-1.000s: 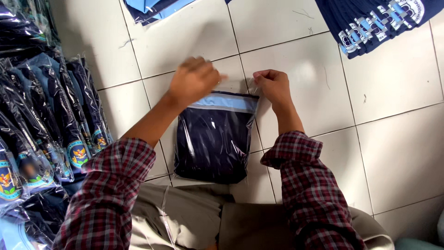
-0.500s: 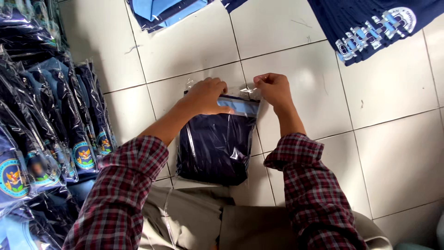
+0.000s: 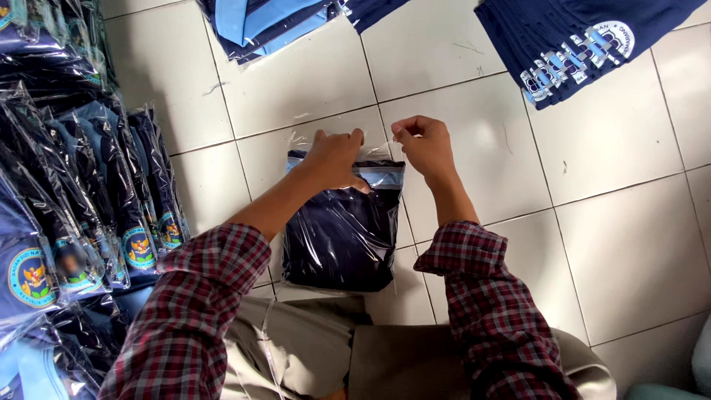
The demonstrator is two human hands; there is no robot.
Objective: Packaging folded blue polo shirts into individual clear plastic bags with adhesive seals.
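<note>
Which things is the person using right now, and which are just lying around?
In use:
left hand
right hand
clear bag
folded dark shirt

Lying around:
bagged shirts
printed shirts
blue-collared shirts
tiled floor

Bagged navy garment [image 3: 341, 237] flat on tiles

Soft, even daylight fills the scene; the white tiled floor [image 3: 615, 244] shows only faint shadows. Glare streaks the clear plastic bag [image 3: 342, 230]. Frame edges look slightly blurred.
</note>
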